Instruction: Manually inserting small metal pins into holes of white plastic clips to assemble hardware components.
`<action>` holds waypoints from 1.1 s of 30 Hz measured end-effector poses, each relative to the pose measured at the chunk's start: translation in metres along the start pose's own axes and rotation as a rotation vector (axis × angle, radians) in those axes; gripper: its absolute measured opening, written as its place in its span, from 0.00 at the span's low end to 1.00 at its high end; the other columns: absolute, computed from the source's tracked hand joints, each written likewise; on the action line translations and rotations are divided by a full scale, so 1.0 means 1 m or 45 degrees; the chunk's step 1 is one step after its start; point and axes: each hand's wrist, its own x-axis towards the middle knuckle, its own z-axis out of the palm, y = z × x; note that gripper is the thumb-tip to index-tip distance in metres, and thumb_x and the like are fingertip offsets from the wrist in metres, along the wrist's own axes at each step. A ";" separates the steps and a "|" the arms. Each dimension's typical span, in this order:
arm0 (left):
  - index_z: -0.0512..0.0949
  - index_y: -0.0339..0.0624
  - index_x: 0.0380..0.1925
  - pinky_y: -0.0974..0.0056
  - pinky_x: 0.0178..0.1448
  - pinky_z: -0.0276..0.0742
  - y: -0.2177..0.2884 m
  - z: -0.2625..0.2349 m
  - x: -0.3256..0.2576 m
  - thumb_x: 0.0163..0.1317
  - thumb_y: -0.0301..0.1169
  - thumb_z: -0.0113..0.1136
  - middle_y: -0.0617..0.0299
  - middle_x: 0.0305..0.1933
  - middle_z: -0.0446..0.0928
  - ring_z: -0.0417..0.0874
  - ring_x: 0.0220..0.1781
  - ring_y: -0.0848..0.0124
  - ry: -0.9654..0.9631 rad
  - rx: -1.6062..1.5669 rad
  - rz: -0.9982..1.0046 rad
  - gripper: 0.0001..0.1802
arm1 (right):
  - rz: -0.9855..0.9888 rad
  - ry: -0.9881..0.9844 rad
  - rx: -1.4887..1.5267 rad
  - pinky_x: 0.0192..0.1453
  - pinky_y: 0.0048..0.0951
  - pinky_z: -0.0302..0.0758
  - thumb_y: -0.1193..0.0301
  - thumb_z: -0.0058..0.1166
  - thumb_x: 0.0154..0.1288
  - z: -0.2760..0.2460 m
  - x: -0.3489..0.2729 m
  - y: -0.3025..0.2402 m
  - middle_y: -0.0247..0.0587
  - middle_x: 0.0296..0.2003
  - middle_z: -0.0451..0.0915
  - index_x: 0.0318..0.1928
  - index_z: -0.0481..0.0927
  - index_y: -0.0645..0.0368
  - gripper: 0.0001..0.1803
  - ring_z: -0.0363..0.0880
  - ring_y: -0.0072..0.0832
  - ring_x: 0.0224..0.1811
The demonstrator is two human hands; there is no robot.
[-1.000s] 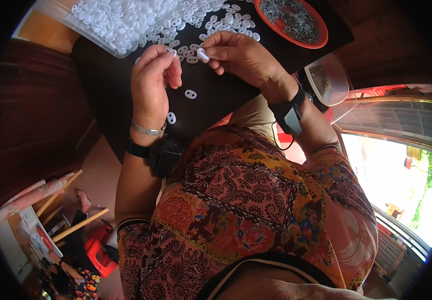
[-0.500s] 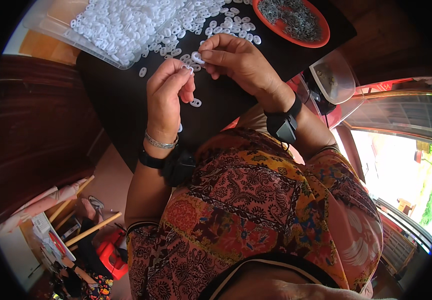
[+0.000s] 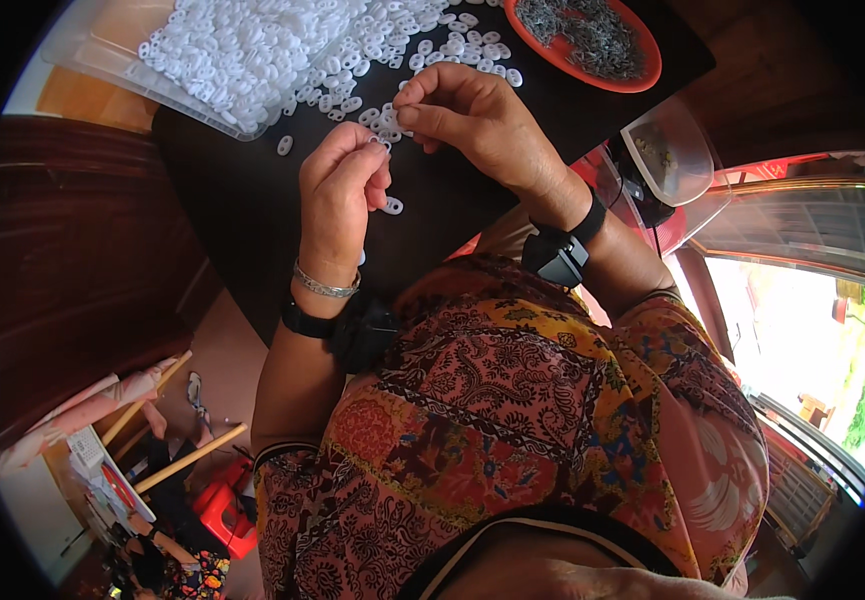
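My left hand (image 3: 337, 195) is closed in a pinch over the dark table. A small white oval plastic piece (image 3: 379, 141) shows at its thumb and fingertip. Just to the right, my right hand (image 3: 482, 125) is also pinched, its thumb and forefinger close together. Whatever sits between those fingertips is too small to make out against the white pieces behind. One loose white oval piece with holes (image 3: 392, 206) lies on the table beside my left fingers. Several more scattered pieces (image 3: 350, 104) lie beyond both hands.
A clear plastic tub (image 3: 102, 72) heaped with white pieces (image 3: 242, 60) stands far left on the dark table (image 3: 222, 190). At far right, an orange-red plate (image 3: 650, 75) holds small grey metal bits (image 3: 592, 40). Another person (image 3: 167, 560) is at lower left, near a red stool (image 3: 227, 515).
The white oval piece seen at my right fingertips no longer shows clearly there. Both hands have shifted only slightly; my left hand moved a little to the right.
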 end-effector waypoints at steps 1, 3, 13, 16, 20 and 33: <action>0.71 0.40 0.23 0.78 0.21 0.60 0.000 0.000 0.000 0.60 0.29 0.50 0.68 0.19 0.68 0.64 0.17 0.83 -0.001 0.001 -0.001 0.07 | -0.004 -0.012 -0.017 0.34 0.17 0.72 0.72 0.56 0.62 0.000 0.000 0.000 0.31 0.32 0.78 0.40 0.76 0.61 0.07 0.73 0.15 0.29; 0.71 0.40 0.23 0.78 0.21 0.60 -0.001 0.000 0.000 0.60 0.29 0.50 0.68 0.19 0.68 0.64 0.17 0.83 -0.013 -0.007 0.010 0.07 | -0.011 -0.006 -0.013 0.34 0.17 0.72 0.73 0.56 0.62 0.000 0.000 0.001 0.31 0.32 0.78 0.40 0.76 0.61 0.07 0.73 0.15 0.29; 0.71 0.40 0.23 0.78 0.21 0.59 0.001 0.001 -0.001 0.59 0.28 0.49 0.68 0.19 0.68 0.64 0.17 0.83 -0.014 0.015 0.003 0.08 | 0.010 -0.010 -0.029 0.34 0.17 0.72 0.72 0.56 0.62 0.002 0.000 0.002 0.30 0.31 0.78 0.40 0.77 0.61 0.08 0.73 0.14 0.29; 0.71 0.40 0.23 0.78 0.21 0.59 0.000 0.001 -0.001 0.59 0.28 0.49 0.68 0.19 0.68 0.63 0.17 0.83 -0.016 0.025 0.015 0.07 | -0.013 0.011 -0.077 0.35 0.16 0.72 0.73 0.56 0.62 0.004 -0.002 0.002 0.30 0.31 0.78 0.40 0.77 0.62 0.08 0.73 0.14 0.29; 0.71 0.40 0.23 0.78 0.21 0.59 -0.003 0.002 -0.001 0.60 0.29 0.49 0.69 0.19 0.68 0.63 0.17 0.83 -0.006 0.038 0.029 0.08 | -0.073 0.018 -0.151 0.35 0.15 0.72 0.73 0.56 0.62 0.008 -0.005 0.003 0.30 0.30 0.78 0.40 0.77 0.63 0.08 0.73 0.13 0.29; 0.74 0.38 0.30 0.78 0.22 0.64 -0.003 0.004 -0.002 0.63 0.30 0.49 0.68 0.20 0.70 0.67 0.18 0.83 -0.033 -0.102 -0.017 0.08 | -0.084 0.067 -0.317 0.40 0.17 0.74 0.79 0.60 0.56 0.018 -0.018 0.001 0.30 0.32 0.76 0.45 0.73 0.62 0.16 0.75 0.14 0.35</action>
